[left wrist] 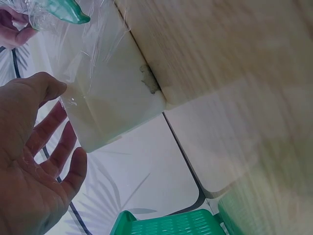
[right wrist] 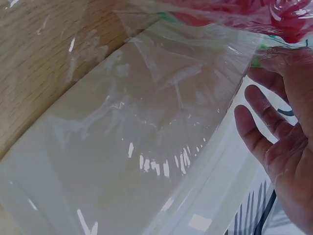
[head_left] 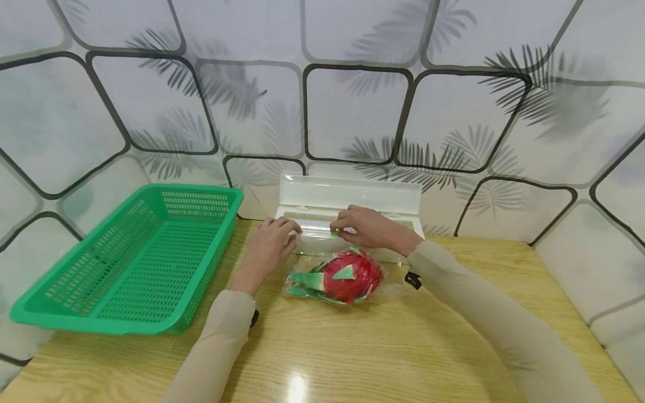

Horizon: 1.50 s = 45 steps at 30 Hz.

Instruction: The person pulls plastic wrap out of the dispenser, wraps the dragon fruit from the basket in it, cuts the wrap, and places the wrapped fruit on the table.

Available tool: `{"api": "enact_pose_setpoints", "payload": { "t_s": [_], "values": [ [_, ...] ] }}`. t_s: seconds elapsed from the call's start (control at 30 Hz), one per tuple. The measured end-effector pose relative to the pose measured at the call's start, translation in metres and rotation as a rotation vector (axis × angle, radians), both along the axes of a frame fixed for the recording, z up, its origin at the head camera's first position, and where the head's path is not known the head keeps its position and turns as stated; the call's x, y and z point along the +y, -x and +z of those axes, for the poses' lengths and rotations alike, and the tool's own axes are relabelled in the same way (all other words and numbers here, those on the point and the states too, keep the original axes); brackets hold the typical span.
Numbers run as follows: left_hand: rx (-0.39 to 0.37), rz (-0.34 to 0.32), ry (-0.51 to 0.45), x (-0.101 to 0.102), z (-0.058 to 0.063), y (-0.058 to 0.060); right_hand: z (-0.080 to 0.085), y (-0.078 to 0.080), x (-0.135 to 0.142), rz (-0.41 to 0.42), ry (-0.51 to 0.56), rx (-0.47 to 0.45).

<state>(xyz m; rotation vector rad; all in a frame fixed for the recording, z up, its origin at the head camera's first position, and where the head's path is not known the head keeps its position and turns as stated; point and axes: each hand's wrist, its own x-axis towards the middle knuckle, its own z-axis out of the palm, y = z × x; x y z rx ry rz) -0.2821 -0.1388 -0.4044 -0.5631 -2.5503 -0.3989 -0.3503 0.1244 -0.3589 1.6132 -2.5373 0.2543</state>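
Pinching a green bit [head_left: 335, 233] is the right hand [head_left: 367, 226], and the left hand [head_left: 268, 244] grips the white box [head_left: 347, 193], fingers bent.

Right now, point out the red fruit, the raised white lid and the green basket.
Red fruit [head_left: 360, 278]: head view, on its red skin.
Raised white lid [head_left: 350, 193]: head view, middle of its front face.
Green basket [head_left: 153, 271]: head view, on its slotted floor.

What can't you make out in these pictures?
Basket, left wrist: mostly cut off by the bottom edge.
Fruit, right wrist: cut off by the top and right edges.
Right hand, left wrist: cut off by the left edge.
Green bit by that hand, head view: too small to identify.
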Motion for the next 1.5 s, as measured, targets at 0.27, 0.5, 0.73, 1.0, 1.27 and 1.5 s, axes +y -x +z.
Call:
{"api": "enact_pose_setpoints", "payload": {
  "t_s": [0.27, 0.5, 0.73, 1.0, 1.27, 1.5],
  "values": [
    [0.011, 0.005, 0.001, 0.001, 0.001, -0.003, -0.001, -0.006, 0.003, -0.040, 0.023, -0.017],
    [0.004, 0.008, 0.009, -0.001, 0.001, -0.003, -0.005, -0.009, 0.004, -0.063, 0.031, 0.035],
    [0.029, 0.004, 0.001, 0.001, -0.001, -0.002, -0.007, -0.013, 0.011, -0.077, 0.043, 0.144],
    [-0.033, -0.026, -0.048, 0.002, 0.008, -0.006, -0.011, -0.017, 0.012, -0.007, -0.037, 0.406],
    [-0.074, 0.053, -0.111, 0.002, 0.022, -0.010, -0.012, -0.019, 0.013, 0.016, -0.106, 0.492],
    [-0.068, -0.086, 0.055, 0.011, 0.016, -0.008, -0.013, -0.019, 0.012, 0.015, -0.127, 0.501]
  ]
}}
